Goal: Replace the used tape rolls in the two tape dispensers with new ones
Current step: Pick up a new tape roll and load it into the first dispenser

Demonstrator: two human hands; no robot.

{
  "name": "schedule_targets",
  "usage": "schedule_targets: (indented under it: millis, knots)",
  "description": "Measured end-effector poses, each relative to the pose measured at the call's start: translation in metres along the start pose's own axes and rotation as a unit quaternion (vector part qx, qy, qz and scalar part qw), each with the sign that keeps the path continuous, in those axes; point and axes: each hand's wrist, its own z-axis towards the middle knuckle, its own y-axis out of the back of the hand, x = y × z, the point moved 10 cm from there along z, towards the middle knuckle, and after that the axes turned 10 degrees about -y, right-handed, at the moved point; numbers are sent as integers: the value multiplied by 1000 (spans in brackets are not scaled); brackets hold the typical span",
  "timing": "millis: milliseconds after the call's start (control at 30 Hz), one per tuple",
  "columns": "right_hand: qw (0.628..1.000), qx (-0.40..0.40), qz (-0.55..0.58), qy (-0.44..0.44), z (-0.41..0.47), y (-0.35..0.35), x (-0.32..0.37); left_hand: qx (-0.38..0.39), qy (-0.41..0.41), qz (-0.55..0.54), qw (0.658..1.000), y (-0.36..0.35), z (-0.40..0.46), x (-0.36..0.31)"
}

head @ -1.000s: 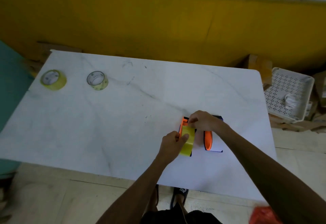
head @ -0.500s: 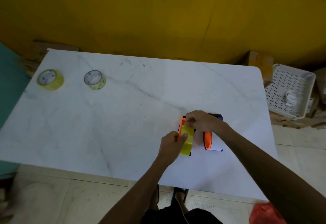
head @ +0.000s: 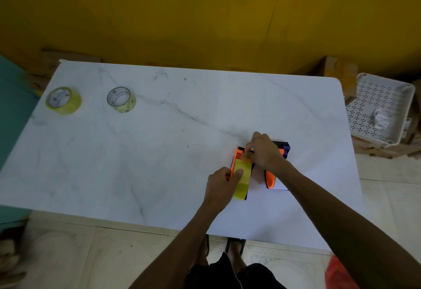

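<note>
Both hands grip yellow roll (head: 242,180) in dispenser (head: 238,153) nr table's (head: 159,152) front-right edge; left side open.

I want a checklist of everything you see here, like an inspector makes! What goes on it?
Surface: white marbled table, some faint marks on it.
Job's things: dispenser with yellow tape near the front edge; second dispenser just right of it, partly hidden; thick yellow roll and thinner roll lying flat at the far left.
Clutter: nothing seen on the table.
Hands: left hand grips the yellow roll's side; right hand pinches at the dispenser's front end.
Cables: nothing seen.
Surroundings: yellow wall; white perforated basket on the floor at right; cardboard box beside it; tiled floor.
</note>
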Motion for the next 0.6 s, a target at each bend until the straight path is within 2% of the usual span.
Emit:
schedule_targets:
  millis: [267,400,600]
  knots:
    - [999,46,-6,26,6,-18,5,34,-9,0,999,1,3,0]
    - [998,42,-18,40,7,-22,7,31,-2,30,999,4,8,-2]
    - [996,63,35,57,17,-20,10,12,3,85,996,12,13,-1]
